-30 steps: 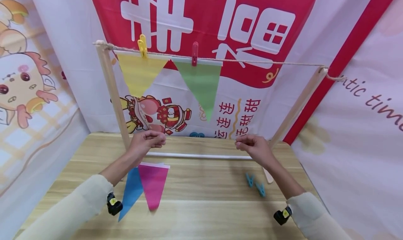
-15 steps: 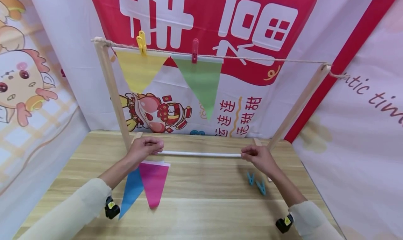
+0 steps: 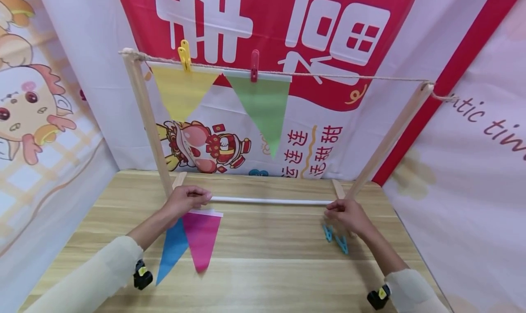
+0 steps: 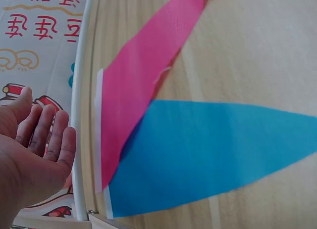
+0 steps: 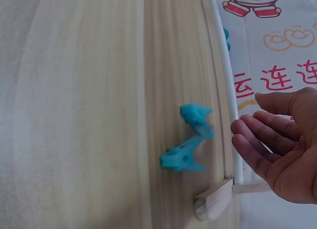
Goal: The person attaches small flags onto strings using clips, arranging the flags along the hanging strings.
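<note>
My left hand (image 3: 186,200) hovers with straight fingers over the left end of the white bottom rod (image 3: 267,200), just above a pink pennant (image 3: 201,237) that overlaps a blue pennant (image 3: 171,251) on the table. In the left wrist view the left hand (image 4: 37,140) is empty, beside the rod (image 4: 81,115), the pink pennant (image 4: 143,95) and the blue pennant (image 4: 208,155). My right hand (image 3: 348,214) is open near the rod's right end, above two teal clips (image 3: 334,238). The right hand (image 5: 277,145) holds nothing, and the clips (image 5: 188,140) lie just left of it.
A wooden frame (image 3: 145,117) carries a rope (image 3: 349,78) with a yellow pennant (image 3: 181,91) under a yellow clip (image 3: 185,55) and a green pennant (image 3: 260,107) under a red clip (image 3: 255,66). The rope's right half is bare. Printed cloth walls surround the wooden table (image 3: 267,276).
Both hands have dropped from above the rod toward the table. The right hand moved right and down to the teal clips; the left settled at the rod's left end.
</note>
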The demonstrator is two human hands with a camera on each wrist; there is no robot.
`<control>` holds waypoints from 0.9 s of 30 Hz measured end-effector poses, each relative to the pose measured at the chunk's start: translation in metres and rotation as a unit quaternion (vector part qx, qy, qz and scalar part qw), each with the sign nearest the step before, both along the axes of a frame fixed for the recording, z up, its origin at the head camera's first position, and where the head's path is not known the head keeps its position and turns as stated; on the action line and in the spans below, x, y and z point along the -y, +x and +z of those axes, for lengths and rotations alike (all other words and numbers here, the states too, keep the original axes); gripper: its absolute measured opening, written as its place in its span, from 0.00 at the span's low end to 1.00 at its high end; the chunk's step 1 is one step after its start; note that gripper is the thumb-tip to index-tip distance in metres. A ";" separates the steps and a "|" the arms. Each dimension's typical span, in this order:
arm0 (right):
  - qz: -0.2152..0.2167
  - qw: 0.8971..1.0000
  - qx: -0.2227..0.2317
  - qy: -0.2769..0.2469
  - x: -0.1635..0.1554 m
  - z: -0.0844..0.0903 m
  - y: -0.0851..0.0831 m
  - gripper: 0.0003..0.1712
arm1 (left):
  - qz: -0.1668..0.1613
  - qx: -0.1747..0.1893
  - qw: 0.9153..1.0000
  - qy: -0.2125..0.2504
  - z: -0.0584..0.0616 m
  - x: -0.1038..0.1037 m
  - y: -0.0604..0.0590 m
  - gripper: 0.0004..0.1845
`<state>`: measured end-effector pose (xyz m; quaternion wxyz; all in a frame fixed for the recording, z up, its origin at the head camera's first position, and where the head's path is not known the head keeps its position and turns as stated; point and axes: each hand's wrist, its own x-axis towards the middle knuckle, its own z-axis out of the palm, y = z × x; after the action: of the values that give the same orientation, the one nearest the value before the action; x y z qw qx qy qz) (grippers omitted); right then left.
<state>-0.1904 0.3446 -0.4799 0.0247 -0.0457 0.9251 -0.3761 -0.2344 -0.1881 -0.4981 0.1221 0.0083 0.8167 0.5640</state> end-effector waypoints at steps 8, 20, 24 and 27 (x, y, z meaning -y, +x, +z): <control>-0.027 0.999 0.022 0.017 -0.009 -0.009 0.007 0.17 | 0.007 0.014 1.000 -0.025 -0.010 0.003 0.000 0.16; -0.032 0.997 0.061 0.032 -0.011 -0.011 0.009 0.17 | -0.032 -0.066 0.990 -0.124 -0.016 0.009 0.002 0.11; -0.032 0.997 0.063 0.035 -0.010 -0.015 0.009 0.16 | -0.045 -0.077 0.982 -0.168 -0.014 0.014 0.003 0.12; -0.036 0.996 0.065 0.041 -0.009 -0.017 0.008 0.16 | -0.048 -0.074 0.978 -0.190 -0.013 0.016 0.004 0.12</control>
<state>-0.1824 0.3539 -0.4967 0.0733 0.0138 0.9372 -0.3407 -0.2307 -0.2038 -0.5115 0.0873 0.0661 0.9145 0.3895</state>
